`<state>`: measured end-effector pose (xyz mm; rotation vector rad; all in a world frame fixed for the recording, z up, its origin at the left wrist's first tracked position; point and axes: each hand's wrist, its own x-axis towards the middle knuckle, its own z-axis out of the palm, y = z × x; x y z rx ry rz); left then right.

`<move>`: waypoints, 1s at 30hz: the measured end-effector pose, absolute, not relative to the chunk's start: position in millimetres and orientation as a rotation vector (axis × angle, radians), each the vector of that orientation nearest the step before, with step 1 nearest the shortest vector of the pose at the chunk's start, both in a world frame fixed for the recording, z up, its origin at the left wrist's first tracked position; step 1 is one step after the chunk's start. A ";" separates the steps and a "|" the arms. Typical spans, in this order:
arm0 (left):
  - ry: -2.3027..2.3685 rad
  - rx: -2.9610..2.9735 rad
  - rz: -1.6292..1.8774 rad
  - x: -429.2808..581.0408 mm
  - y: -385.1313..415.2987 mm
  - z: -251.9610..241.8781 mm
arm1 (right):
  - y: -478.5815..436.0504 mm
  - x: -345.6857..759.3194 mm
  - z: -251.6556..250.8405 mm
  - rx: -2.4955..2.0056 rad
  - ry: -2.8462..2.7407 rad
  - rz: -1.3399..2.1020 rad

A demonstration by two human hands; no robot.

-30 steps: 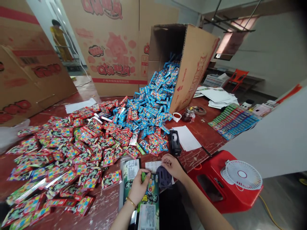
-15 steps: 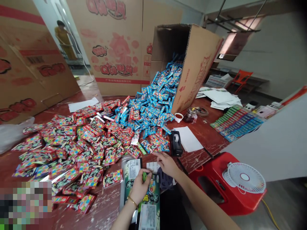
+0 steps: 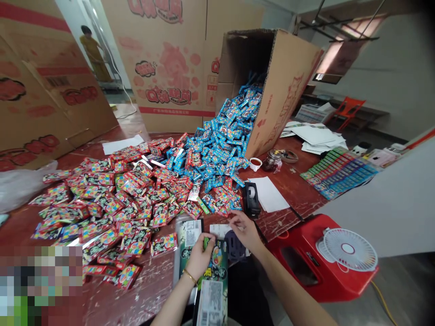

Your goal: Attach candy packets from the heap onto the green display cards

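Note:
My left hand (image 3: pixel 200 254) is closed on the upper part of a green printed pouch (image 3: pixel 217 267), its thumb on the front. The pouch stands upright at the table's front edge, with a pale label panel on its lower part. Another flat printed pouch (image 3: pixel 190 226) lies behind and left of it. My right hand (image 3: pixel 246 232) hovers above the table edge, fingers loosely bent and apart, and I see nothing in them. Just beyond it lie red candy packets (image 3: pixel 163 244) and blue candy packets (image 3: pixel 220 149) in a heap. A purple slotted piece (image 3: pixel 235 246) is under the right hand.
An open cardboard box (image 3: pixel 285 81) lies tipped, blue packets spilling out. A black tape dispenser (image 3: pixel 250 201), white paper (image 3: pixel 272 194), a small white cup (image 3: pixel 255 164) and a glass jar (image 3: pixel 273 160) stand to the right. A white fan (image 3: pixel 350 250) sits on a red stool (image 3: pixel 306 262). A person (image 3: pixel 93 52) stands far back.
My right hand has drawn slightly right and back from the packets, its fingers more bent. My left hand stays on the green pouch. The view has shifted slightly.

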<state>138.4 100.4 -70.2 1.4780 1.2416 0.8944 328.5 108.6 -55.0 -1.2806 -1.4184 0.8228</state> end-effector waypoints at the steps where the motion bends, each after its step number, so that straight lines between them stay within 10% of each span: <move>1: 1.238 1.482 0.902 136.1 100.5 -66.4 | 108.4 325.7 -46.4 -1.275 -1.392 0.841; 12: 1.157 1.609 0.939 109.7 101.9 17.1 | 113.8 281.1 52.3 -1.069 -1.390 1.412; 30: 1.055 1.465 1.095 120.6 101.0 40.0 | 121.9 266.8 35.4 -0.911 -0.630 1.963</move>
